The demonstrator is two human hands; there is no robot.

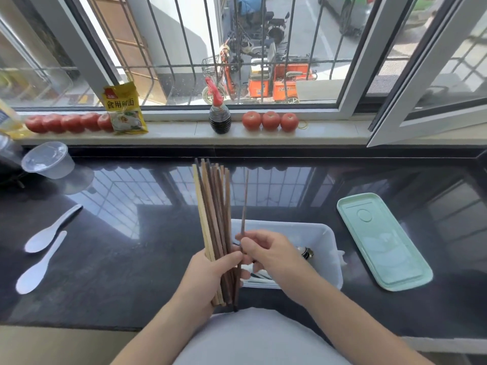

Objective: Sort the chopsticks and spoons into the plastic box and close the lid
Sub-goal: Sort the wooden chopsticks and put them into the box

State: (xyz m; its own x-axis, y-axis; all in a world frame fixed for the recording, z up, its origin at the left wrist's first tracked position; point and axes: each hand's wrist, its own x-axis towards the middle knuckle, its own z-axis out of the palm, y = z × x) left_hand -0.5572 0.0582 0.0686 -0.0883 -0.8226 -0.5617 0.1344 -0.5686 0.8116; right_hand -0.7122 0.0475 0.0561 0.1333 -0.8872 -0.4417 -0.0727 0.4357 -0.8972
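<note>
two white spoons, eight tomatoes, one lid

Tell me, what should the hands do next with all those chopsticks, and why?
Probably lower the single chopstick pinched by the right hand into the plastic box just beneath it. The left hand grips the bundle of chopsticks, and the box stands open.

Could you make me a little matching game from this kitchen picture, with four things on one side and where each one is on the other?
Things:
1. bundle of chopsticks
2. white spoons
3. green lid
4. tomatoes

Places:
A. on the windowsill
B. flat on the counter, right of the plastic box
C. gripped upright in the left hand
D. on the counter at the far left

Pairs: 1-C, 2-D, 3-B, 4-A
</note>
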